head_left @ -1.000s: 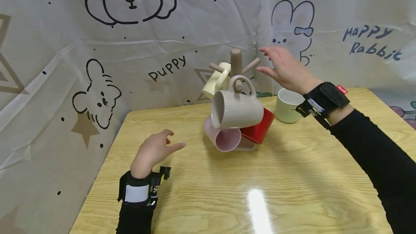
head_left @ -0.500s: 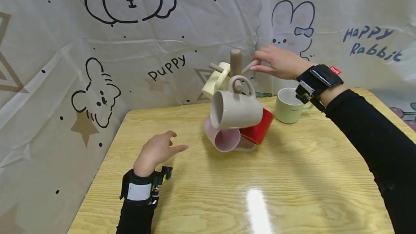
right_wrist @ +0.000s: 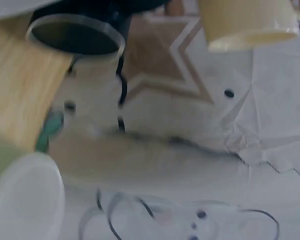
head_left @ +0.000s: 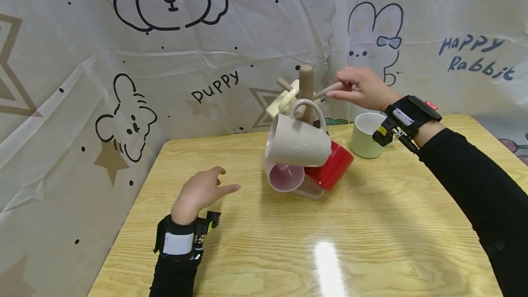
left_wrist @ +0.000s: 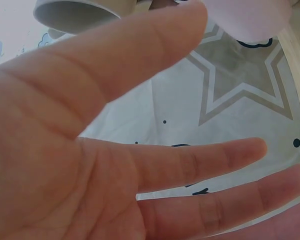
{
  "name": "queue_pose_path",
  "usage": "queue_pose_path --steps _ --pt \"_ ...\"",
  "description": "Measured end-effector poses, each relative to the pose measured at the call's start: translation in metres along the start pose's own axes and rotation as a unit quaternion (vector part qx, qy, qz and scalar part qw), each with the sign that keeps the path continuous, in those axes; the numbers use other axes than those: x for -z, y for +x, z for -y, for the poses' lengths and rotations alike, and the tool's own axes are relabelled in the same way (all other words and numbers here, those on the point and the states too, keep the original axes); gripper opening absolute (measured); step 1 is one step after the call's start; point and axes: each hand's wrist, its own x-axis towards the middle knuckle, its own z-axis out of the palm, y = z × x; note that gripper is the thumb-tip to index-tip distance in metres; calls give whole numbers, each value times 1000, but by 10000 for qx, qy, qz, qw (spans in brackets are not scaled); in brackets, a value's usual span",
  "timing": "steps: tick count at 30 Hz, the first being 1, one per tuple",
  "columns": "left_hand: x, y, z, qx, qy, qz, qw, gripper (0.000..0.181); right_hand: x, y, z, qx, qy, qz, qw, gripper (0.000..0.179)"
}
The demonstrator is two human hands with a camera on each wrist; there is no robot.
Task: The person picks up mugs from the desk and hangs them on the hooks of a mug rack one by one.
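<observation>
A wooden mug tree (head_left: 306, 81) stands toward the back of the table, hung with several mugs. My right hand (head_left: 365, 87) pinches the end of its right upper peg (head_left: 328, 90). A white mug (head_left: 300, 145) hangs at the front, a pale yellow mug (head_left: 277, 105) behind the post. Lower down are a pink mug (head_left: 284, 175) and a red mug (head_left: 333, 165). In the right wrist view a dark mug (right_wrist: 115, 25) also hangs there. My left hand (head_left: 199, 192) hovers left of the tree, holding nothing, fingers extended in the left wrist view.
A light green mug (head_left: 366, 136) stands upright on the wooden table (head_left: 255, 242), right of the mug tree and below my right forearm. A printed cloth (head_left: 198, 58) hangs behind the table and along its left side.
My right hand came down onto the peg and took hold of it. The mug tree has turned: the yellow mug shifted behind the post and the red mug swung right. My left hand barely moved.
</observation>
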Motion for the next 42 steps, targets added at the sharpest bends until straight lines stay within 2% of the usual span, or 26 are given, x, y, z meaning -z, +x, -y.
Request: queue_pose_path --steps 5,9,13,16,21,24,30,33,36,42 --pt "-1 0 -1 -39 1 21 10000 66 -11 -15 12 -50 262 -828 9962 32" --pt "-2 1 -2 -57 24 38 10000 67 -17 -19 39 -13 379 -1597 9864 38" --pt "-2 2 -3 -27 37 53 10000 67 -27 -16 59 85 394 -2474 9681 41" --pt "-1 1 -3 0 32 58 10000 67 -41 -13 60 39 244 -2971 9545 41" --pt "0 0 -4 -3 19 46 10000 66 -60 -9 65 -66 -316 -3526 9352 38" --pt "0 1 -4 10 44 46 10000 66 -67 -4 71 -67 -777 -3697 9259 37" --pt "0 1 -3 42 53 55 10000 66 -73 4 84 -68 -1706 -3765 9105 35" --pt "1 0 -3 31 41 31 10000 66 -75 7 88 20 -1987 -3810 9029 32" --pt "1 0 -3 27 30 4 10000 66 -78 11 89 112 -2114 -3829 8992 30" --pt "1 -1 -3 49 35 -1 10000 66 -80 13 91 261 -2204 -3732 9008 24"
